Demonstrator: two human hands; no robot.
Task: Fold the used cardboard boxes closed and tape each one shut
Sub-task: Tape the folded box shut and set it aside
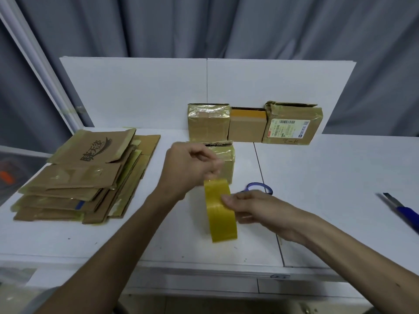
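Two bare forearms reach in from the near edge of the white table (328, 177) and meet over a yellow tape roll (221, 214), which stands on edge; whether it touches the tabletop cannot be told.

Well to the left of the grip lies a stack of flattened cardboard boxes (86, 177), the top one printed with dark characters and streaked with old tape. The left hand (192, 164) is just above the roll with its fingers curled. Its fingertips pinch at the roll's top edge, though blur hides exactly what they hold there.

Directly behind that pinch, partly hidden by the left hand, stands a small taped box (226, 164). The right hand (256, 209) grips the roll from the right side, thumb laid on the outer band and fingers tucked behind it. Just beyond the right hand's knuckles lie blue-handled scissors (260, 186).

Farther back from the grip, three boxes stand in a row against white boards (158, 91). They are a tape-wrapped box (207, 123), a plain box (247, 128) with an orange strip and a labelled box (292, 125) with a shipping sticker. Well to the right of the grip a blue utility knife (403, 209) lies near the table's edge.
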